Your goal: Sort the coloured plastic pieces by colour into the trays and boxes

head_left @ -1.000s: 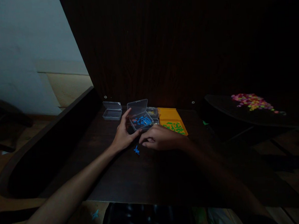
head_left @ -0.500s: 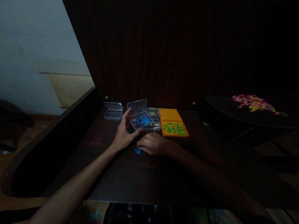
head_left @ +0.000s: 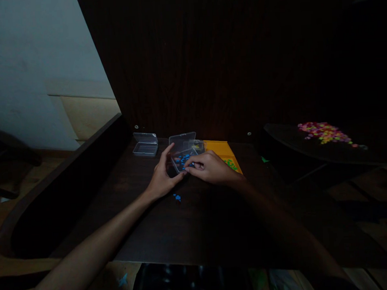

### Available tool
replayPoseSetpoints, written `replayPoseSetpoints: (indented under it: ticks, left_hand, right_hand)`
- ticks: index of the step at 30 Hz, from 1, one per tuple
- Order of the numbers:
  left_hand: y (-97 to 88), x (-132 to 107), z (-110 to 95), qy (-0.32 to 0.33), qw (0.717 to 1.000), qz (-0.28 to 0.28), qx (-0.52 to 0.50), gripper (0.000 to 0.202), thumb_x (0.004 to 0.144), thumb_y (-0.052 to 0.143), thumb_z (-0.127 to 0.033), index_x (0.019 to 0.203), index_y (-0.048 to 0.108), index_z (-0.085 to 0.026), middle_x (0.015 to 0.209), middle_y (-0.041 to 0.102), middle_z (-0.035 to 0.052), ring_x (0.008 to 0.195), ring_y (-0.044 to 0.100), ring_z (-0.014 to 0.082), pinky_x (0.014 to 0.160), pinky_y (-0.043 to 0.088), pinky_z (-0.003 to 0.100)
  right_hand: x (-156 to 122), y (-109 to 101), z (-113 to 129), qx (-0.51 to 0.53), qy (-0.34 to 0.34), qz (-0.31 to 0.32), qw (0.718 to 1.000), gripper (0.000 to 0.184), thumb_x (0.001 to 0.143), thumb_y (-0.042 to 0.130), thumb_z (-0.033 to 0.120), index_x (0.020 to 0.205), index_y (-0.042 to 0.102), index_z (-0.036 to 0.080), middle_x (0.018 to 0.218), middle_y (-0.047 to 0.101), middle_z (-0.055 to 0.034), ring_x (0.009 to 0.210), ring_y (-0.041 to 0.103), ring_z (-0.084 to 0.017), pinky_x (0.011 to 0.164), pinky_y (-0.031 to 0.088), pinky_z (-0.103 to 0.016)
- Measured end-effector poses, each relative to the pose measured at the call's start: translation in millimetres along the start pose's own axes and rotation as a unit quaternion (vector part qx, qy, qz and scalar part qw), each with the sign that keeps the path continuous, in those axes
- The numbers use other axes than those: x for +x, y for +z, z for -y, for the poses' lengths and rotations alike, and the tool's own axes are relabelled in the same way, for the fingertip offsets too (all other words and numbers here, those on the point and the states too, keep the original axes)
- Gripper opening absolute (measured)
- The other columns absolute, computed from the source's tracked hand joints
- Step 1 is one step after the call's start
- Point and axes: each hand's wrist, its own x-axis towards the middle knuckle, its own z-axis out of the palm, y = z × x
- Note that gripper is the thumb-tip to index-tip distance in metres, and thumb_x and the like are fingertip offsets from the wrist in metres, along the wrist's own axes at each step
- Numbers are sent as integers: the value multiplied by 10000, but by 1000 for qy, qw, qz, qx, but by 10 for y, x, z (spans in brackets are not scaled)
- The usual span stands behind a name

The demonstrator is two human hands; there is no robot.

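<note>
My left hand point(head_left: 160, 178) curls round the near left side of a small clear plastic box point(head_left: 182, 155) with its lid up and blue beads inside. My right hand point(head_left: 209, 167) reaches over the box's front edge with thumb and fingers pinched together; what they hold is too small to make out. A few blue beads point(head_left: 177, 198) lie loose on the dark table just in front of both hands.
An orange tray point(head_left: 222, 150) with green beads sits right of the box, partly behind my right hand. Another open clear box point(head_left: 145, 144) stands at the back left. A heap of pink and yellow beads point(head_left: 324, 132) lies on a dark surface at the right. A dark wall panel rises behind the table.
My right hand has lifted from the loose blue beads on the table and moved up to the clear box. The box is tilted a little more towards me. My left hand has stayed on it.
</note>
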Motion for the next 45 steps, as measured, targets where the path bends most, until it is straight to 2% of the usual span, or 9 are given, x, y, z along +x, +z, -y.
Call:
replayPoseSetpoints:
  ticks: [5,13,18,26,31,36,38,41,45]
  left_hand:
    - [84,-60,-67,13,999,33,-22,911,745,793,-290,1497,281,-246,1332,577,146,1183,616,284,1011,534,480]
    - [120,-103,-104,25,997,65,-31,890,760,781,-263,1499,285,-237,1374,551,141,1245,578,293,1030,528,460]
    - [122,-109,-130,22,996,71,-38,896,761,781,-278,1504,281,-242,1374,554,140,1242,581,303,1037,523,483]
    - [125,-108,-140,17,996,76,-38,904,754,788,-285,1502,283,-236,1394,539,143,1258,571,301,1052,509,478]
    - [112,-91,-132,12,997,67,-37,903,752,788,-305,1499,287,-235,1371,554,142,1241,582,297,1038,517,463]
    - [74,-58,-93,9,998,47,-36,904,746,789,-294,1494,286,-226,1336,574,148,1226,590,295,1026,519,472]
    - [51,-39,-56,6,999,39,-32,911,740,791,-295,1493,284,-218,1333,574,159,1222,590,300,1022,517,481]
    - [14,-3,9,5,999,29,-36,937,718,808,-307,1491,287,-218,1327,577,171,1210,597,312,1000,528,491]
    - [-23,36,60,4,999,6,-43,934,719,812,-306,1490,290,-228,1335,572,166,1248,570,318,1009,526,501]
  right_hand:
    - [4,-6,8,-64,68,-33,995,180,854,650,229,975,774,181,626,610,15,540,465,-91,584,306,-233]
    - [20,60,28,-134,69,-3,989,254,901,577,261,1066,761,201,740,698,-37,626,558,-142,616,341,-254]
    - [26,52,56,-142,85,14,986,297,916,564,266,1150,740,218,794,722,-46,653,585,-153,630,367,-256]
    - [22,63,47,-131,69,20,989,304,912,553,247,1150,740,225,853,744,-48,676,602,-154,643,378,-253]
    - [19,29,67,-123,73,-1,990,293,871,571,218,1095,760,219,765,717,-33,612,550,-137,613,345,-249]
    - [1,1,89,-50,54,-25,997,221,834,617,197,990,770,166,600,590,23,521,439,-86,578,310,-226]
    - [-17,-11,113,6,19,-4,1000,181,827,638,207,940,766,149,548,516,54,500,410,-72,567,304,-213]
    - [-41,-10,173,67,-30,88,993,146,838,654,229,896,759,148,514,442,80,481,390,-65,548,298,-204]
    - [-47,107,227,20,-80,209,975,116,829,691,194,917,760,164,580,521,60,546,459,-80,618,338,-221]
